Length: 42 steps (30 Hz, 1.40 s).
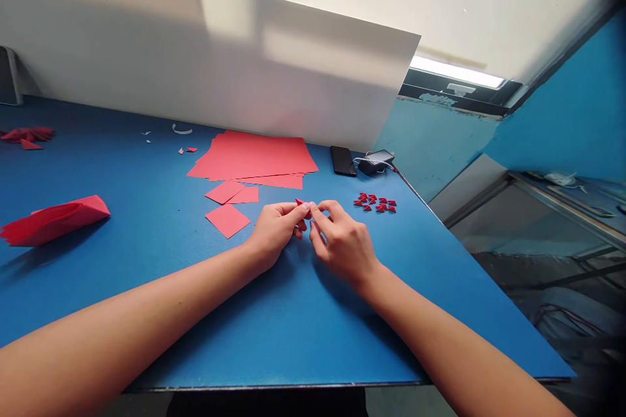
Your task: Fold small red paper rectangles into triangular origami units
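Observation:
Both my hands meet over the blue table (147,208) and pinch one small folded red paper piece (300,202). My left hand (276,229) grips it with thumb and fingers curled. My right hand (342,241) pinches it from the right, fingertips touching the left hand's. Most of the piece is hidden between my fingers. Three small red paper rectangles (227,219) lie just to the left. A cluster of several tiny folded red triangles (375,202) lies to the right.
A stack of red paper sheets (254,156) lies behind my hands. A large folded red paper shape (53,219) sits at the left, more red pieces (27,135) at the far left. A black phone (343,160) and charger (375,160) rest by the white board (220,65).

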{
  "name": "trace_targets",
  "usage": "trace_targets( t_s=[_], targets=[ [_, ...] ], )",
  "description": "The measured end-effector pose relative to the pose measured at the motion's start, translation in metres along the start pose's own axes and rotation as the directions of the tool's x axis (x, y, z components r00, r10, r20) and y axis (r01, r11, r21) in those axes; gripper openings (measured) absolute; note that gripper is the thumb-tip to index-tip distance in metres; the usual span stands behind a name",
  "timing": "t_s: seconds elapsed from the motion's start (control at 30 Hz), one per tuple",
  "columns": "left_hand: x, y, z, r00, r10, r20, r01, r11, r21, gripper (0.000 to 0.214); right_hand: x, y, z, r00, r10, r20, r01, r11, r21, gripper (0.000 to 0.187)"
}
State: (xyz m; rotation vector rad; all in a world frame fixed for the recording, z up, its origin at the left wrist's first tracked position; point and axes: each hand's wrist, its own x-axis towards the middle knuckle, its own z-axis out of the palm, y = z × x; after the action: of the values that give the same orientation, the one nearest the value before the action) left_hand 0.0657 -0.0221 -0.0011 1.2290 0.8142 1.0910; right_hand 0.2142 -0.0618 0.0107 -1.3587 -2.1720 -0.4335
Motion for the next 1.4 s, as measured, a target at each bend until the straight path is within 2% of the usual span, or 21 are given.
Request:
trace_targets(
  t_s=[0.1,0.17,0.27,0.33,0.37,0.6,0.77,1.03,1.2,1.3,1.37,1.4],
  targets=[
    [0.001,0.001,-0.001,0.999,0.016,0.036,-0.015,1.000,-0.027,0.025,0.003,0.007,-0.003,0.995,0.065,-0.074,-0.039,0.952,0.302,0.029],
    [0.001,0.003,-0.001,0.996,0.015,0.088,-0.011,0.999,-0.046,0.025,0.005,0.010,-0.004,0.979,0.185,-0.087,-0.117,0.854,0.507,0.023],
    [0.001,0.005,-0.001,0.990,0.005,0.144,0.003,0.999,-0.054,0.025,0.008,0.013,-0.003,0.917,0.397,0.033,-0.301,0.637,0.710,0.016],
    [0.001,0.006,-0.001,0.988,0.002,0.155,0.005,0.999,-0.045,0.025,0.008,0.013,-0.001,0.887,0.441,0.137,-0.376,0.519,0.767,0.017],
    [0.001,0.006,-0.001,0.987,0.004,0.161,0.002,0.999,-0.038,0.025,0.008,0.013,0.000,0.883,0.438,0.168,-0.391,0.490,0.779,0.018],
    [-0.001,0.008,-0.001,0.981,0.002,0.194,-0.008,1.000,0.028,0.028,0.006,0.014,0.005,0.919,0.383,0.097,-0.305,0.531,0.791,0.014],
    [0.001,0.007,-0.002,0.978,-0.033,0.207,0.036,0.999,-0.011,0.029,0.005,0.016,0.008,0.936,0.335,0.104,-0.279,0.532,0.800,0.013],
    [0.000,0.009,0.001,0.962,-0.095,0.255,0.126,0.986,-0.110,0.031,0.003,0.011,0.004,0.940,0.323,0.112,-0.283,0.550,0.786,0.011],
    [-0.001,0.010,0.003,0.958,-0.116,0.263,0.148,0.984,-0.103,0.033,0.003,0.007,0.002,0.924,0.360,0.133,-0.322,0.538,0.779,0.012],
    [-0.003,0.011,0.005,0.967,-0.106,0.234,0.113,0.994,-0.015,0.034,0.005,0.007,0.002,0.909,0.392,0.144,-0.351,0.529,0.773,0.014],
    [-0.005,0.012,0.006,0.989,-0.053,0.140,0.036,0.992,0.121,0.032,0.006,0.008,0.002,0.898,0.421,0.126,-0.358,0.535,0.765,0.014],
    [-0.006,0.012,0.006,0.997,0.010,0.077,-0.025,0.978,0.206,0.033,0.006,0.008,0.002,0.894,0.434,0.111,-0.357,0.543,0.760,0.013]
  ],
)
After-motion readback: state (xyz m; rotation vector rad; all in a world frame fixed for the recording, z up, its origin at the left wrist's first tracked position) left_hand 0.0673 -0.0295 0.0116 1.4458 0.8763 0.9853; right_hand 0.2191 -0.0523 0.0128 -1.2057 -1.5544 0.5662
